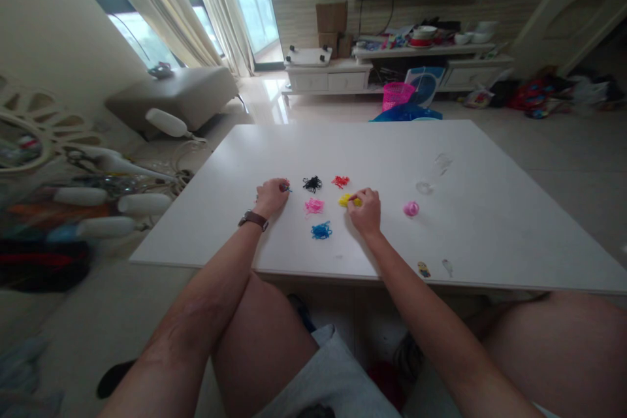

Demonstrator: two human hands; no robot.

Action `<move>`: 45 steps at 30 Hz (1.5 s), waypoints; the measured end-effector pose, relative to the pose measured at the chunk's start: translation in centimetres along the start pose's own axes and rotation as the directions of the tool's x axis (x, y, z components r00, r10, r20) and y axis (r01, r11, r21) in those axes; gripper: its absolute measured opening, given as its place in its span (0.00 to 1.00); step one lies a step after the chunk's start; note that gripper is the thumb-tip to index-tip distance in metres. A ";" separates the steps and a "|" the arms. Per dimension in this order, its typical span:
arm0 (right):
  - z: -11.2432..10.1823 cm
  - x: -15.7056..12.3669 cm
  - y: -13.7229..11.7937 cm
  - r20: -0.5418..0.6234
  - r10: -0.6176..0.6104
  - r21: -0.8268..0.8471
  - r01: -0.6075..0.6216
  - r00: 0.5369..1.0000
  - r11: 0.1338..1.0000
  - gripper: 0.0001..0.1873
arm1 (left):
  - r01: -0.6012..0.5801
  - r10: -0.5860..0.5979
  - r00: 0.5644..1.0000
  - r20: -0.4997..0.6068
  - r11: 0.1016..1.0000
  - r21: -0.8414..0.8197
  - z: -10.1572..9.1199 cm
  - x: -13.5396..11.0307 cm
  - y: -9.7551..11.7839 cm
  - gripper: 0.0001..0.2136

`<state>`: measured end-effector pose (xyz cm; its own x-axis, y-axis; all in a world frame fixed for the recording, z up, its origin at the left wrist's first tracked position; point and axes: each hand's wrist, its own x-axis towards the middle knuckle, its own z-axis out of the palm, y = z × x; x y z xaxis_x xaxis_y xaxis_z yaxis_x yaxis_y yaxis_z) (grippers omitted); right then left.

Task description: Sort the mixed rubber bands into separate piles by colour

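Observation:
Small piles of rubber bands lie on the white table (274, 144), sorted by colour. My right hand (366, 212) is closed in a pinch at the yellow rubber bands (343, 200), partly covering them. My left hand (271, 197), with a brown-strapped watch on its wrist, rests at the left with fingers curled together over a few small coloured bits (289, 189); most of these are hidden. Between my hands are the black bands (312, 183), pink bands (314, 206) and blue bands (321, 230). Red bands (340, 181) lie just beyond the yellow pile.
Right of my right hand lie a pink bundle (411, 209), a clear round lid (424, 187) and a clear container (443, 162). A small yellow-and-blue figure (424, 269) and a clear piece (447, 266) sit near the front edge.

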<state>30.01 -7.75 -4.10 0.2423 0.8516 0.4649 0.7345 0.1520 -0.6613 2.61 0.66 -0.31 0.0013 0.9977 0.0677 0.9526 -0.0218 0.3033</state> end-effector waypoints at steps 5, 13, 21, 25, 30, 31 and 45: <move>0.1 0.0 0.0 0.001 -0.002 -0.001 0.002 1.000 1.000 0.05 | -0.008 0.008 0.999 0.043 1.000 0.009 -0.1 -0.1 0.1 0.14; 0.0 -0.1 0.0 -0.013 -0.015 0.008 0.015 1.000 1.000 0.05 | -0.001 0.001 0.999 0.051 1.000 -0.008 -0.4 -0.2 0.2 0.10; 0.0 -0.1 0.1 -0.015 -0.017 0.010 0.017 1.000 1.000 0.05 | 0.045 -0.045 0.998 0.050 0.999 0.007 -0.6 -0.2 0.2 0.08; 0.0 -0.1 0.1 -0.010 -0.013 0.013 0.013 1.000 1.000 0.05 | 0.055 -0.056 0.997 0.046 0.998 0.007 -0.5 0.0 -0.1 0.07; 0.0 -0.1 0.1 -0.009 -0.015 0.018 0.015 1.000 1.000 0.05 | 0.049 -0.049 0.999 -0.003 0.998 -0.043 -0.3 0.2 -0.7 0.07; 0.0 -0.1 0.1 -0.009 -0.015 0.019 0.015 1.000 1.000 0.05 | 0.048 -0.049 0.999 -0.013 0.997 -0.061 -0.3 0.3 -0.8 0.08; -0.1 0.0 0.2 0.002 -0.018 0.021 0.018 1.000 1.000 0.05 | -0.014 -0.011 0.997 -0.076 0.948 -0.319 -1.3 0.5 -2.0 0.09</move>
<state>30.19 -7.78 -4.20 0.2275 0.8497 0.4756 0.7253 0.1780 -0.6650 0.28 1.09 0.33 -0.0325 0.9901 0.1368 0.8057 -0.0550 0.5897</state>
